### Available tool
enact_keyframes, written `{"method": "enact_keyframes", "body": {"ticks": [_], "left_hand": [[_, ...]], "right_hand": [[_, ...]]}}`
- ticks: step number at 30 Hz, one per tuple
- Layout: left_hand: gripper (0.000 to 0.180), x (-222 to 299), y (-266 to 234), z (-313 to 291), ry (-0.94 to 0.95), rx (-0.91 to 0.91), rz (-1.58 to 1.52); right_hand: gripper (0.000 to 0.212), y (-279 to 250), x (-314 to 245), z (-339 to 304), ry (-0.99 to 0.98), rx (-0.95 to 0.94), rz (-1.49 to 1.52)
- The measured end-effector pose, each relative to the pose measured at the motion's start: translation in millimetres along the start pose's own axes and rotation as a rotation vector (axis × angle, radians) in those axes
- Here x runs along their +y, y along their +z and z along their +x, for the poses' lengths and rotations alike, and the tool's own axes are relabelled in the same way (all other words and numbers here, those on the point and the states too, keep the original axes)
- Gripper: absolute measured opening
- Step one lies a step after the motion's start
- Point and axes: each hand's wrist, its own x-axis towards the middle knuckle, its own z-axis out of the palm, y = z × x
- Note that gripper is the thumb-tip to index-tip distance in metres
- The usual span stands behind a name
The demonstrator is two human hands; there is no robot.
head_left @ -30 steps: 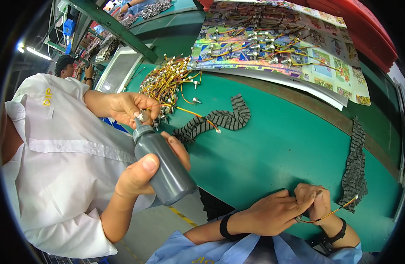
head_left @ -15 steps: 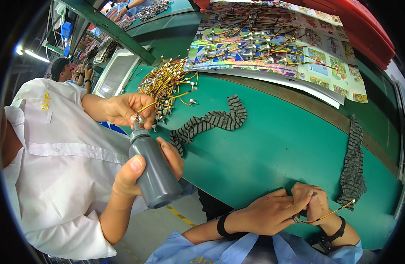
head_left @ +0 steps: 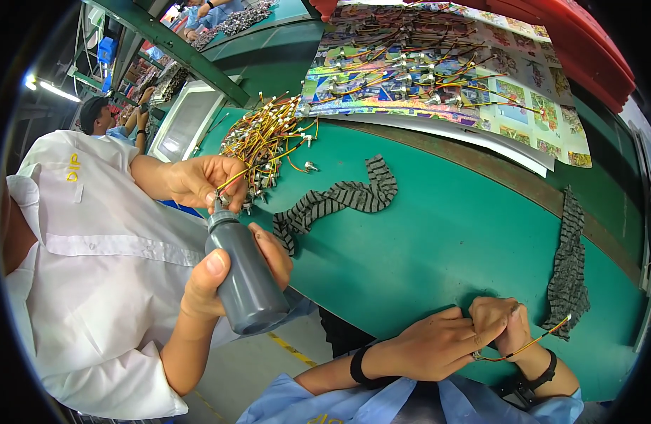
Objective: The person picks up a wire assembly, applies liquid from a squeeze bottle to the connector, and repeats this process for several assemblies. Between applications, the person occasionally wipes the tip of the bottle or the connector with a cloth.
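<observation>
My two hands meet above the near right part of the green bench (head_left: 424, 247). My left hand (head_left: 435, 343) is closed, its fingers around a small wired metal component (head_left: 476, 355) that is mostly hidden. From it, thin red, black and yellow wires (head_left: 527, 348) run to a white connector (head_left: 567, 318) past my right wrist. Against the left fingers presses my right hand (head_left: 502, 325), curled closed; what lies inside it is hidden. Beyond my right wrist lies a grey striped cloth strip (head_left: 567, 261).
At left, a co-worker in white holds a dark squeeze bottle (head_left: 247, 283) to another wired component (head_left: 222, 201). A heap of wired components (head_left: 262, 141) and a second striped strip (head_left: 339, 198) lie nearby. Rows of components sit on a printed sheet (head_left: 512, 127); red bins (head_left: 580, 42) stand behind.
My hands stay together, with the fingers shifting slightly and the wire's connector end rising a little. The co-worker's bottle and hands have moved slightly to the left.
</observation>
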Motion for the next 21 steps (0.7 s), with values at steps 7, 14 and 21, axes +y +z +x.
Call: {"method": "enact_keyframes", "body": {"ticks": [7, 14, 21], "left_hand": [[0.069, 1.1, 1.1, -2.0, -0.021, 0.006, -0.019], [0.072, 1.1, -0.1, -2.4, -0.044, -0.023, -0.031], [0.079, 0.1, -1.7, -3.2, -0.061, -0.074, -0.047]], "right_hand": [[0.063, 4.2, -2.3, -1.2, 0.005, 0.006, -0.042], [0.053, 4.6, 0.1, -1.7, -0.029, -0.005, -0.074], [0.044, 5.0, 3.5, -2.0, -0.076, -0.024, -0.059]]}}
